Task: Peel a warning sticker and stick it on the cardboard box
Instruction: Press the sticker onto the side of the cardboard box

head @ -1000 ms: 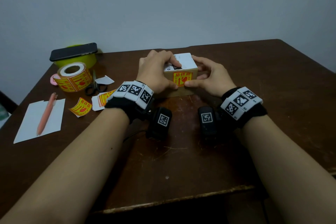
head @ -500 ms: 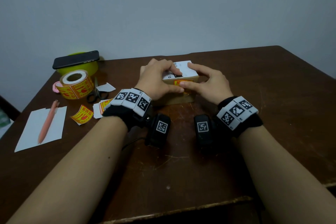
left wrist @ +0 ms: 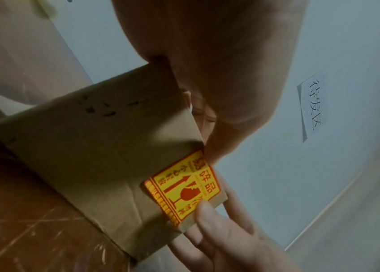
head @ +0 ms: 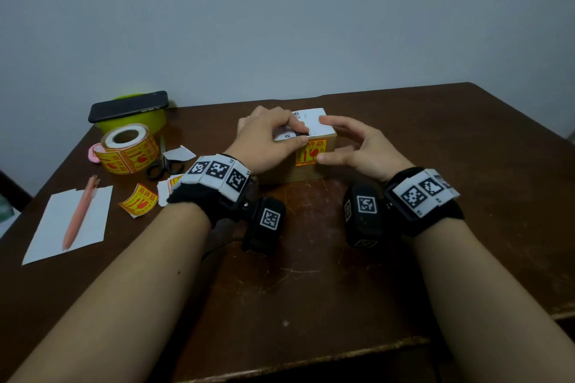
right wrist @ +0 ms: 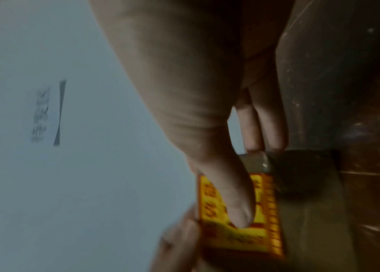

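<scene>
A small cardboard box (head: 325, 151) with a white label on top stands mid-table. A yellow and red warning sticker (head: 311, 151) lies on its near face. My left hand (head: 303, 135) grips the box's top left, fingers curled over the label and thumb on the near top edge. My right hand (head: 325, 140) is spread at the box's right end, its thumb on the sticker's lower right edge. In the left wrist view the sticker (left wrist: 184, 187) lies flat on the box (left wrist: 86, 147). In the blurred right wrist view the thumb covers part of the sticker (right wrist: 263, 230).
At the left of the table (head: 311, 289) are a sticker roll (head: 127, 149), scissors (head: 165, 163), a loose sticker (head: 140, 199), paper scraps (head: 179, 154), and a white sheet (head: 56, 233) with a pink pen (head: 81, 211). A phone (head: 129, 106) rests on a green bowl (head: 137, 126).
My right thumb has slid rightward across the sticker to its right edge, uncovering the print. The left hand keeps its grip on the box.
</scene>
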